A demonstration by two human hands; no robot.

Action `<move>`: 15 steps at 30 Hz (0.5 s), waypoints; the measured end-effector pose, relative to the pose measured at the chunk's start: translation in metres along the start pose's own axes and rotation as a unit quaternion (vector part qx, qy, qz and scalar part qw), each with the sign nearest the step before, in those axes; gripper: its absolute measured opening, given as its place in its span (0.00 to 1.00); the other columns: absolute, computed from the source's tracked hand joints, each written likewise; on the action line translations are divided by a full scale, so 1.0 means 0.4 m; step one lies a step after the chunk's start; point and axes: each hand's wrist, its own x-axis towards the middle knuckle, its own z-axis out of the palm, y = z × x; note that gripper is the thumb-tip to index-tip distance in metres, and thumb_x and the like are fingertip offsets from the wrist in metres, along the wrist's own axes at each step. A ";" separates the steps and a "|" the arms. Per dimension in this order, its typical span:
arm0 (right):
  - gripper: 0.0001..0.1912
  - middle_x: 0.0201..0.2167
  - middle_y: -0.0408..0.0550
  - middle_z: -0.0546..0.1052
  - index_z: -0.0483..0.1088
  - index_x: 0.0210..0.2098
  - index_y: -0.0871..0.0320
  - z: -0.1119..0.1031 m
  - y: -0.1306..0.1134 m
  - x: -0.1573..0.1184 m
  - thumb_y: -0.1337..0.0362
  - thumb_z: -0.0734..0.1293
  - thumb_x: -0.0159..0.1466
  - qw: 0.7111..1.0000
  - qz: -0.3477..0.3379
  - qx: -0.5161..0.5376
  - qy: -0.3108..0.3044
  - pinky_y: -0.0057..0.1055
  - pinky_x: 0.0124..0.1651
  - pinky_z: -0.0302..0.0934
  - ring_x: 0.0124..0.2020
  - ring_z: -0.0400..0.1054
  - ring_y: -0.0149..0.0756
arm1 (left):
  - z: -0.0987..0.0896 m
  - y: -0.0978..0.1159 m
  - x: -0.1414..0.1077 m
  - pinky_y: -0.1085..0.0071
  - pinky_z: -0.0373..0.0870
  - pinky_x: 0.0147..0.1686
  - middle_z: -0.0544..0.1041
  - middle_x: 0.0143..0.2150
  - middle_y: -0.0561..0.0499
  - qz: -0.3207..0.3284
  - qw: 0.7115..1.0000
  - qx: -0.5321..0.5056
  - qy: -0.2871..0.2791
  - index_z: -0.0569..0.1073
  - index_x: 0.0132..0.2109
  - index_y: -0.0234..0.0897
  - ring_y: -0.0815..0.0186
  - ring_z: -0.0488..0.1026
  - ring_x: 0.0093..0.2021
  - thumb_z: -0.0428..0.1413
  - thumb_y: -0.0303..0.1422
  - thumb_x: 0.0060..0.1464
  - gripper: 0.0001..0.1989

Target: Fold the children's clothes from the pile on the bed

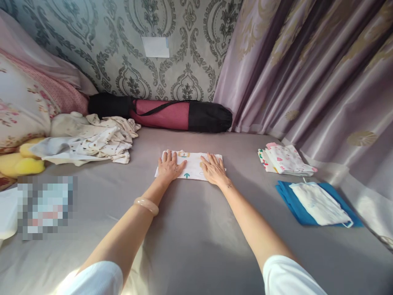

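A white printed cloth (193,164), folded into a flat rectangle, lies on the grey bed sheet (196,229) in front of me. My left hand (170,166) presses flat on its left end, fingers spread and pointing away from me. On the right end, my right hand (214,168) also rests flat with its fingers apart. Between the hands the cloth shows a green print and a small orange-brown figure. Parts of both ends are hidden under my palms.
Folded printed cloths (288,159) lie at the right, behind a blue folded fabric (285,200) with a white cloth (319,205) on it. Crumpled clothes (101,141) and a yellow plush (29,166) are at the left. A red-and-black long bag (166,114) lies along the wall.
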 end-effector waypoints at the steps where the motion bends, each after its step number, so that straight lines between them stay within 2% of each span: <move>1: 0.28 0.73 0.49 0.44 0.51 0.70 0.51 0.001 0.003 -0.001 0.57 0.46 0.72 1.000 0.014 -0.001 0.001 0.51 0.70 0.34 0.72 0.37 0.46 | 0.001 -0.002 0.000 0.46 0.50 0.64 0.51 0.71 0.34 0.002 1.000 -0.002 0.002 0.57 0.68 0.29 0.44 0.47 0.71 0.39 0.54 0.61 0.39; 6: 0.33 0.73 0.56 0.42 0.44 0.71 0.67 0.006 0.018 0.006 0.56 0.46 0.71 0.998 0.058 0.005 0.003 0.44 0.70 0.35 0.72 0.35 0.44 | 0.003 -0.037 0.007 0.51 0.53 0.64 0.55 0.70 0.34 0.044 0.999 -0.014 0.018 0.59 0.67 0.28 0.47 0.49 0.70 0.39 0.47 0.64 0.33; 8: 0.33 0.73 0.56 0.41 0.44 0.70 0.70 -0.001 0.017 0.012 0.56 0.44 0.71 0.997 0.072 0.019 -0.011 0.42 0.70 0.35 0.72 0.35 0.43 | -0.004 -0.053 0.008 0.52 0.53 0.64 0.56 0.70 0.35 0.067 0.997 -0.031 0.002 0.60 0.66 0.29 0.48 0.49 0.71 0.38 0.44 0.65 0.31; 10: 0.33 0.72 0.56 0.42 0.45 0.70 0.69 -0.013 0.009 0.017 0.56 0.42 0.72 0.995 0.088 0.031 -0.020 0.44 0.70 0.34 0.72 0.35 0.43 | -0.015 -0.065 0.004 0.51 0.52 0.65 0.56 0.70 0.36 0.074 0.996 -0.049 -0.008 0.61 0.66 0.32 0.49 0.50 0.71 0.39 0.43 0.66 0.29; 14: 0.32 0.73 0.56 0.40 0.45 0.70 0.68 -0.026 -0.013 0.017 0.58 0.44 0.72 0.996 0.050 -0.014 0.071 0.48 0.70 0.26 0.73 0.31 0.43 | -0.033 -0.073 -0.020 0.48 0.49 0.66 0.56 0.70 0.36 0.022 0.996 -0.074 0.035 0.58 0.68 0.31 0.50 0.49 0.71 0.36 0.42 0.67 0.29; 15: 0.32 0.73 0.55 0.41 0.44 0.70 0.68 -0.021 -0.016 0.016 0.59 0.45 0.72 0.996 0.036 -0.023 0.076 0.47 0.71 0.25 0.73 0.31 0.42 | -0.033 -0.075 -0.028 0.49 0.49 0.66 0.57 0.70 0.36 0.006 0.996 -0.082 0.040 0.57 0.68 0.30 0.50 0.49 0.71 0.35 0.42 0.67 0.30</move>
